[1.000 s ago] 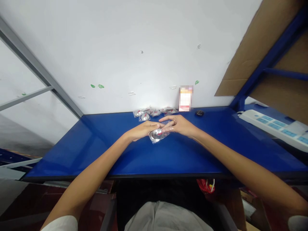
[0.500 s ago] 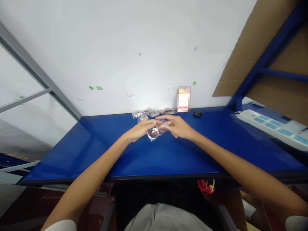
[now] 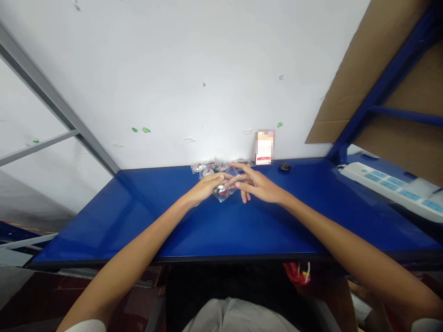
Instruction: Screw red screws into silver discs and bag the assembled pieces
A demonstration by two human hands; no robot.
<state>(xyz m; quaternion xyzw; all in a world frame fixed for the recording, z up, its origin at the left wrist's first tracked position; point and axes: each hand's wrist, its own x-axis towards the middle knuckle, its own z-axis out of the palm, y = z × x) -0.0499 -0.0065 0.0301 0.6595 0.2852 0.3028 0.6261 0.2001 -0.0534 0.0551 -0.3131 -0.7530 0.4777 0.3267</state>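
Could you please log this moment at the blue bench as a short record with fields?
surface: blue table
left hand: pinches the clear packet with a silvery ring inside
right hand: fingers spread, fingertips on the same packet
behind hands: pile of similar packets by the wall
also on table: small black object
far right: white power strip

sleeves: short, white, at both shoulders | forearms: bare | wrists: no watch or bands | lap: grey cloth
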